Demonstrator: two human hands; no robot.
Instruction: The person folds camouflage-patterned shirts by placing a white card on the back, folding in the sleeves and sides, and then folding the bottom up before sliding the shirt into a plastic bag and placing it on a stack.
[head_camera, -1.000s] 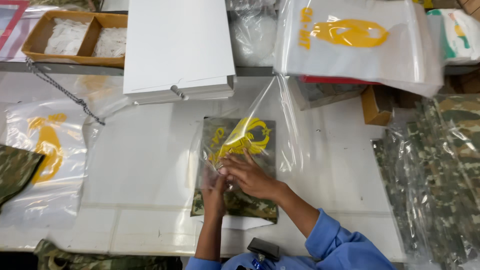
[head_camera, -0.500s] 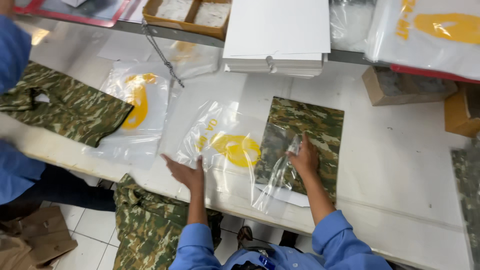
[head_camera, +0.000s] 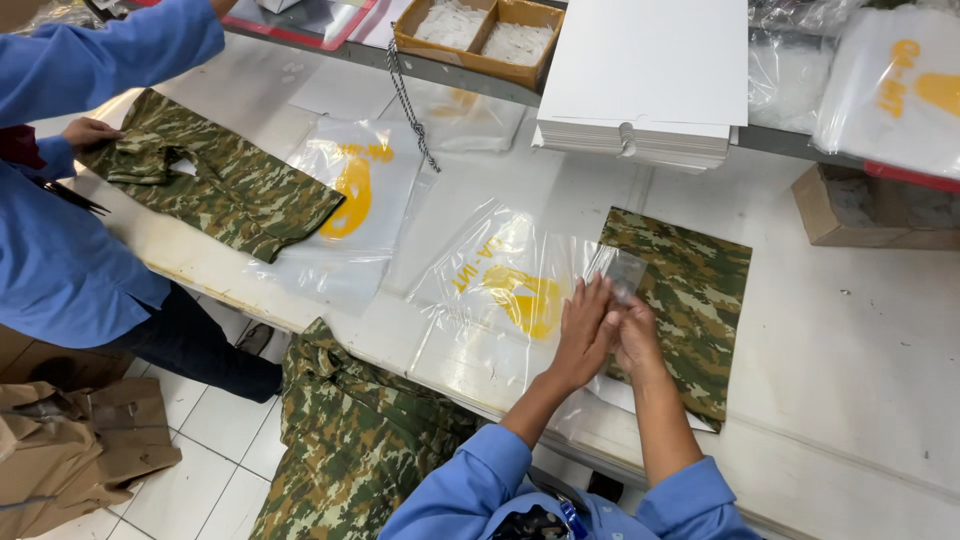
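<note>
- On the white tabletop (head_camera: 860, 400), both hands have come together at the left edge of the folded camo shirt (head_camera: 690, 300). Half a second ago they were apart, one on the clear bag and one on the shirt.
- Left hand (head_camera: 580, 335) is now closed in a pinch on the edge of the clear bag (head_camera: 500, 290). It lay flat on that bag before.
- Right hand (head_camera: 632, 340) has slid off the top of the shirt to its left edge. It pinches the same bit of clear plastic, fingertip to fingertip with the left hand.
- Shirt stays flat and folded, with a white card poking out under its lower edge. It is not inside the bag.
- Clear bag with the yellow mark lies just left of the shirt, its open end touching the shirt's edge. Both hands seem to be pulling that end open, but the plastic is too thin to see this well.
- Left of the shirt, past a second bag (head_camera: 350, 190), another person in blue has a hand (head_camera: 90, 132) on an unfolded camo shirt (head_camera: 220, 185).
- Behind the shirt sits a stack of white cards (head_camera: 640, 110).
- Below the shirt, off the tabletop edge, more camo cloth (head_camera: 350, 440) hangs down.
</note>
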